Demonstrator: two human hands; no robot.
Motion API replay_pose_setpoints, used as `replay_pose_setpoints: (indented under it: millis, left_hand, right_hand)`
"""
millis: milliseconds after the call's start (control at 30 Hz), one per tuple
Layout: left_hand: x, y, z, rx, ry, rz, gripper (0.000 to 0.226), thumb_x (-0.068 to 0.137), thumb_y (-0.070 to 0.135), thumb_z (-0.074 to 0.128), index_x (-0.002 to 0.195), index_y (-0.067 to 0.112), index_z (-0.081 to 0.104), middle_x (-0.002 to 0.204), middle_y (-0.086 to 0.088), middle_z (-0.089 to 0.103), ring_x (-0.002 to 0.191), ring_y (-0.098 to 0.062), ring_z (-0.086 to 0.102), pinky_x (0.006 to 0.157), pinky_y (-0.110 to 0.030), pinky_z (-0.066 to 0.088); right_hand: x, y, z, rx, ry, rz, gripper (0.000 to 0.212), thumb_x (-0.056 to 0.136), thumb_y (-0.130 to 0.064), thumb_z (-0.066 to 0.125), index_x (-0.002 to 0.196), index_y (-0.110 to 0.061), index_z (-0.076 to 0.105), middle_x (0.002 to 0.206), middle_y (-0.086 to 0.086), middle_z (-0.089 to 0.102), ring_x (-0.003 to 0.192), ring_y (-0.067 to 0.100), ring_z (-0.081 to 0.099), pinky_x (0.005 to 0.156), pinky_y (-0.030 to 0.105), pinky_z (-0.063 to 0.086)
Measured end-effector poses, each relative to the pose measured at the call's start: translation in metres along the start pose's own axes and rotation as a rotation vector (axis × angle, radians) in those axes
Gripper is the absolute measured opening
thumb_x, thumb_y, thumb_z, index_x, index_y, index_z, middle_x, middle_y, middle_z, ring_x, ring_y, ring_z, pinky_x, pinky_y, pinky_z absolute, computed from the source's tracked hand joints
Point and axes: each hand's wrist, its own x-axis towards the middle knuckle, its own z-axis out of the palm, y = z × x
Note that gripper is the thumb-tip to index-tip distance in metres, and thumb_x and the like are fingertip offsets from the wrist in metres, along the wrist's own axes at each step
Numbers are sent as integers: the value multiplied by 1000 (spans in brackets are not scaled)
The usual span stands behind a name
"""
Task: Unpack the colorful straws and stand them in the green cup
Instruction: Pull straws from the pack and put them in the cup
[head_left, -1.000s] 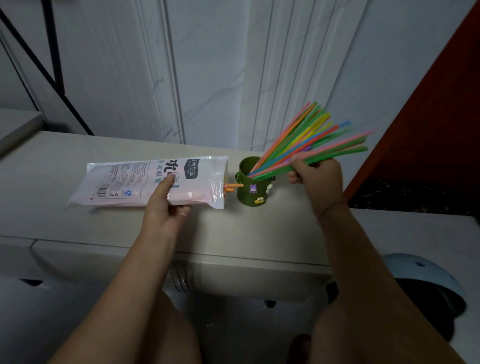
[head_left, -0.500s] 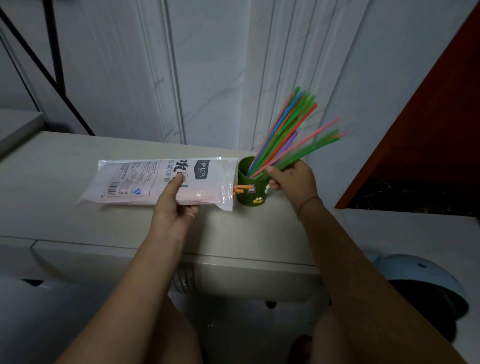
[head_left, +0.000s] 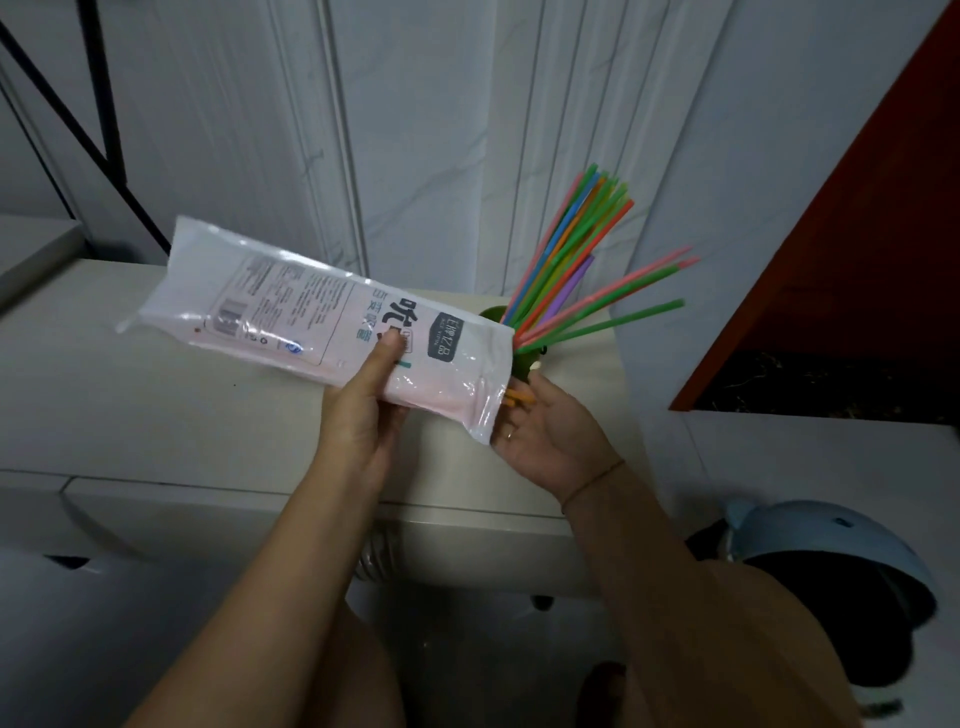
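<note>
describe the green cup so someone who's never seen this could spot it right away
Start at the pale cabinet top below the white wall panels. Near its right end, a fan of colourful straws rises from the green cup, mostly hidden behind the plastic bag in the left hand. It is the only green container there.

The bag (head_left: 332, 317) covers most of the cup (head_left: 525, 358); only slivers of green show at the bag's three o'clock end. The lower ends of the straws (head_left: 576, 260) vanish behind it. Two orange straw tips (head_left: 519, 399) poke out; the rest lies unseen inside. The bag's small print is unreadable.
</note>
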Motion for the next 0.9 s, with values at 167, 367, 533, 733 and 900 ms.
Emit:
replay_pose_setpoints:
  millis: [167, 367, 533, 733, 900]
  left_hand:
    - [-5, 7, 7, 106, -38, 99, 54, 78, 6, 66, 131, 7, 52, 130, -17, 60, 118, -31, 59, 100, -49, 47]
    - [1, 7, 0, 14, 18, 48, 44, 84, 6, 64, 127, 11, 56, 129, -13, 62, 111, -23, 63, 96, -43, 50]
    - [6, 4, -10, -135, 122, -75, 32, 85, 6, 64, 115, 18, 62, 113, -5, 72, 102, -19, 68, 88, -39, 56]
    - [7, 3, -7, -267, 155, -151, 24, 86, 2, 62, 106, 16, 64, 94, -4, 76, 92, -17, 72, 85, -40, 57]
    - [6, -2, -3, -295, 131, -207, 29, 86, 4, 62, 112, 16, 62, 100, -6, 75, 102, -21, 69, 86, -48, 54]
  right_hand:
    - [5, 6, 3, 107, 17, 12, 39, 100, -30, 32, 104, -7, 63, 83, 9, 64, 76, 17, 53, 67, 32, 57]
    - [5, 5, 3, 102, -45, -2, 40, 101, -28, 31, 123, -6, 55, 93, 11, 65, 73, 19, 64, 61, 35, 60]
    - [1, 4, -2, -350, 43, -173, 26, 95, -23, 49, 115, -10, 59, 96, 9, 65, 82, 18, 63, 69, 29, 56]
    - [-2, 5, -3, -702, 147, -591, 7, 86, 0, 59, 91, -3, 63, 69, 8, 62, 50, 5, 54, 50, 18, 48]
    - [-8, -3, 7, -795, 84, -703, 9, 83, 6, 60, 88, 1, 65, 59, 2, 65, 47, 5, 58, 50, 16, 50]
